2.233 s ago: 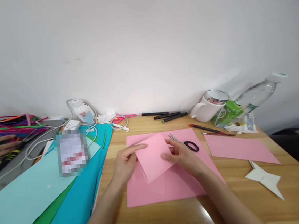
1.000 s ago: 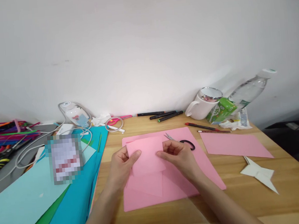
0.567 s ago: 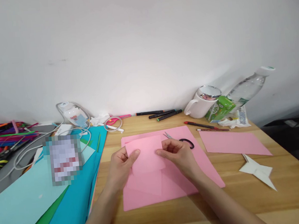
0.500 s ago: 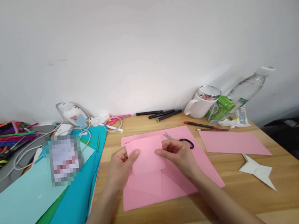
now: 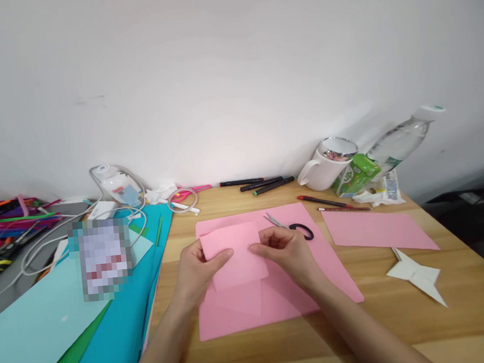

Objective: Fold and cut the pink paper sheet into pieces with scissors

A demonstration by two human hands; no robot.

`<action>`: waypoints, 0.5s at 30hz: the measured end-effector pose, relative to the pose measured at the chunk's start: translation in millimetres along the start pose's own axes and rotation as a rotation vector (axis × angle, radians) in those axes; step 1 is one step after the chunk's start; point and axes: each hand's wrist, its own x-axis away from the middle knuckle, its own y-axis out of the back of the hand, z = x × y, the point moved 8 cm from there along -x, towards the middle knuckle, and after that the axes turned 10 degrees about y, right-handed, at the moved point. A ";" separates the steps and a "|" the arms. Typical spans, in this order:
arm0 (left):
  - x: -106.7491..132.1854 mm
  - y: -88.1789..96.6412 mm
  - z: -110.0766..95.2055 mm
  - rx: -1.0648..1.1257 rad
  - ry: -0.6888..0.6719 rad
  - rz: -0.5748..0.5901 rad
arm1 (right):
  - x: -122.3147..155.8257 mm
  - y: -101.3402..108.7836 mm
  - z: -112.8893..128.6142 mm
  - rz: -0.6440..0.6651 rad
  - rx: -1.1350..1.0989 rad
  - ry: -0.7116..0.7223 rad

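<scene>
A small pink paper square (image 5: 240, 267) is held up between both hands, its face toward me. My left hand (image 5: 199, 271) pinches its left edge, thumb lying across the front. On the right edge, my right hand (image 5: 285, 251) grips it with thumb and fingers. Under the hands lies a stack of larger pink paper (image 5: 313, 277). Another small pink piece (image 5: 244, 301) rests on that stack, partly hidden by the held square. Scissors with black handles (image 5: 301, 231) lie on the stack just beyond my right hand, blades apart.
Right of the stack are a pink paper strip (image 5: 382, 230) and a folded white paper star (image 5: 415, 273). A white mug (image 5: 324, 166), a green box (image 5: 355, 174) and a leaning water bottle (image 5: 403, 142) stand behind. Blue sheets (image 5: 123, 327) and a coiled cable (image 5: 32, 262) cover the left.
The held paper square has shifted slightly left and downward and tilted a little. My left thumb reaches slightly farther across it; both hands keep their hold.
</scene>
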 end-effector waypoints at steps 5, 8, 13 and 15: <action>-0.8 -0.7 1.7 0.032 0.010 0.013 | 0.0 -0.5 0.1 0.009 0.002 0.003; -0.7 -0.2 1.3 0.037 0.001 0.007 | 0.0 -1.0 -0.1 0.012 0.006 0.006; -0.3 -0.7 2.1 0.035 0.012 0.004 | 0.1 0.8 -3.9 0.005 0.046 -0.011; -0.4 -0.6 2.3 0.035 0.016 0.000 | 0.0 1.1 -4.1 0.005 0.049 -0.007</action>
